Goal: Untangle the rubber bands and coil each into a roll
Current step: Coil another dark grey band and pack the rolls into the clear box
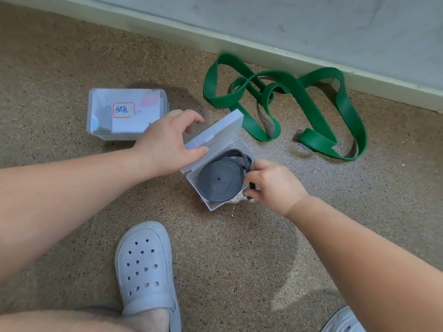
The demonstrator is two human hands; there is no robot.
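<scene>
The grey band (219, 179) is sitting coiled in the box (193, 186), left hand (167, 144) gripping the lid (215, 133), right hand (271, 185) pinching the box's rim, while the green band (287, 101) is lying tangled.

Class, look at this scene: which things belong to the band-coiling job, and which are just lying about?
Belong to the job:
green band, loose and tangled on the floor
dark grey band, coiled in the open clear box
left hand holding its lid
right hand pinching the grey band's tail
closed labelled box, likely storage

Just lying about:
grey clog
skirting board
</scene>
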